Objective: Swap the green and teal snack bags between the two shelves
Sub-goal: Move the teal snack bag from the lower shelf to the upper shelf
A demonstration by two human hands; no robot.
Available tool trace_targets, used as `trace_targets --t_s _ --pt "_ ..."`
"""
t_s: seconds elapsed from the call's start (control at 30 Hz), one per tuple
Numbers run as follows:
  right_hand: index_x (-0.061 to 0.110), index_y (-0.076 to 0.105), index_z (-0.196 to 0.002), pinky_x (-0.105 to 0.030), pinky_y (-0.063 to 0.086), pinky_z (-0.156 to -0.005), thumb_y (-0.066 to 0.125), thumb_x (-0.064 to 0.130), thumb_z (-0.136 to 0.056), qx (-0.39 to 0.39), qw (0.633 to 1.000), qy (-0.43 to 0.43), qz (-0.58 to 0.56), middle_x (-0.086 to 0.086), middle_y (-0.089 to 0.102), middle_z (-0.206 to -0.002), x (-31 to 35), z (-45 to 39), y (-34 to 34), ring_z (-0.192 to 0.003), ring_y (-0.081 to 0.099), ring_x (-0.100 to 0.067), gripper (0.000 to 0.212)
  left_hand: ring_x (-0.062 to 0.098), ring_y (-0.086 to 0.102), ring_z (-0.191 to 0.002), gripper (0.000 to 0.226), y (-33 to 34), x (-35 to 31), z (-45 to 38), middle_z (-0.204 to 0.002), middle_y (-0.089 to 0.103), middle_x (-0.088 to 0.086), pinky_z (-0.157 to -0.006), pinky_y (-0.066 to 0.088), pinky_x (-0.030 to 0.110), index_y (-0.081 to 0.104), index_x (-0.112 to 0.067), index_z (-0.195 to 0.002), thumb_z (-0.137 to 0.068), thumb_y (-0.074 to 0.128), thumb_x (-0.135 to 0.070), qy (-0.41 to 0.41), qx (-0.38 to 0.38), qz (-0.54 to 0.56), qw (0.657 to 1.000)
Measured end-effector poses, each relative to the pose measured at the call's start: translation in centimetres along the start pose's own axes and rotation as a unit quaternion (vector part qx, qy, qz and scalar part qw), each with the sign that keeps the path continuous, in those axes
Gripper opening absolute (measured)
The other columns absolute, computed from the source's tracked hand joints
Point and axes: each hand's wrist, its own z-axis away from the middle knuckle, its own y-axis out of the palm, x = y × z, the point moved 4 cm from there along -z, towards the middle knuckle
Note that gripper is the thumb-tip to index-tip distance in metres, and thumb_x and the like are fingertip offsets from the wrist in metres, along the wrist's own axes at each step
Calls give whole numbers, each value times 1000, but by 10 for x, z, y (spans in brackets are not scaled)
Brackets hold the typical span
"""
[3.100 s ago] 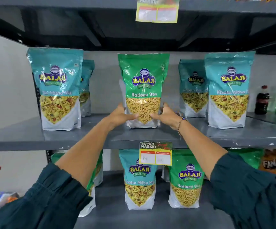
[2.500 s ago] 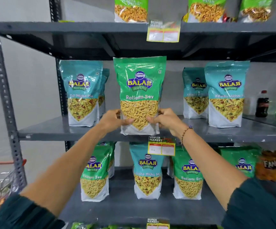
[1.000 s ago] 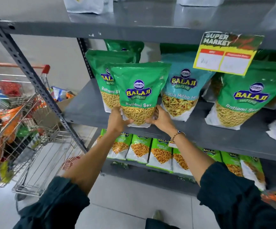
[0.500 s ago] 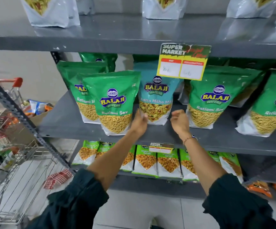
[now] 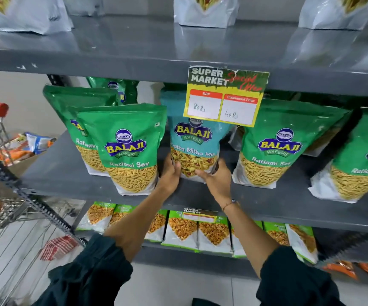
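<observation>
Glossy plastic teal bag [image 5: 193, 146], a flat-bottomed pouch on the grey metal shelf [image 5: 68, 175]; left hand [image 5: 170, 173] and right hand [image 5: 217, 178] clamp its lower sides.

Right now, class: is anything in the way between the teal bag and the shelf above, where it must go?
Yes. The price tag hangs from the upper shelf edge, directly over the teal bag held by left hand and right hand.
</observation>
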Motion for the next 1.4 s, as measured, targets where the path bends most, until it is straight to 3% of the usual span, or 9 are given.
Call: trace_targets --t_s 0.13,0.23,0.37,0.63,0.8,1.03,1.17,1.27,1.4 --pt "10 55 -91 -4 39 -59 84 33 -61 -87 995 -44 35 10 61 -81 3 27 -11 -79 60 -13 48 15 32 -133 73 -3 -16 5 -139 37 2 -106 27 18 16 -9 -144 -88 30 -55 42 39 -3 998" --pt "10 59 -108 -23 48 -73 81 41 -63 -126 988 -59 60 -3 70 -100 5 46 -26 -96 64 -20 59 14 30 -134 75 2 -20 13 -144 34 1 -110 24 29 14 -17 -145 -85 32 -59 60 95 -15 994" --pt "13 54 -124 -35 50 -89 82 37 -63 -151 984 -69 66 -7 66 -121 15 74 -40 -113 59 -20 71 13 26 -136 52 3 -23 24 -150 30 5 -113 21 31 16 -15 -145 -98 37 -25 65 117 -31 991" --pt "25 60 -98 -38 56 -74 84 28 -62 -203 978 -37 -18 9 67 -87 21 160 -69 -81 63 -2 43 25 46 -124 52 9 -40 87 -128 49 8 -108 38 47 28 -1 -134 -92 48 -24 89 190 -15 978" --pt "29 57 -97 -39 57 -76 85 24 -61 -193 979 -48 -40 13 68 -87 33 208 -82 -82 67 -9 46 20 51 -117 48 -8 -49 133 -124 53 7 -107 41 48 37 -5 -131 -88 58 -14 100 187 5 977" --pt "33 59 -95 -31 58 -78 85 25 -62 -165 978 -106 -66 9 70 -93 86 249 -93 -87 67 -1 42 10 54 -113 50 -61 -98 189 -126 57 1 -89 43 6 48 -9 -127 -82 67 -23 180 163 -24 970" --pt "28 61 -99 -34 56 -76 83 35 -60 -153 970 -181 -58 3 70 -92 142 248 -102 -88 68 -15 45 -8 61 -92 41 -99 -132 208 -114 59 3 -83 47 8 46 -6 -120 -84 64 -12 199 146 10 969" --pt "26 61 -100 -32 56 -75 84 29 -62 -118 971 -202 -54 8 69 -91 188 233 -108 -85 67 -10 44 14 62 -103 42 -126 -165 214 -115 64 10 -93 49 29 49 -11 -115 -80 68 -25 225 101 3 969" --pt "19 62 -102 -24 56 -75 84 27 -62 -82 969 -222 -69 10 69 -94 252 203 -114 -87 67 -2 46 15 61 -103 39 -164 -225 209 -111 66 5 -91 48 24 54 -8 -114 -80 69 -20 273 25 -1 962"
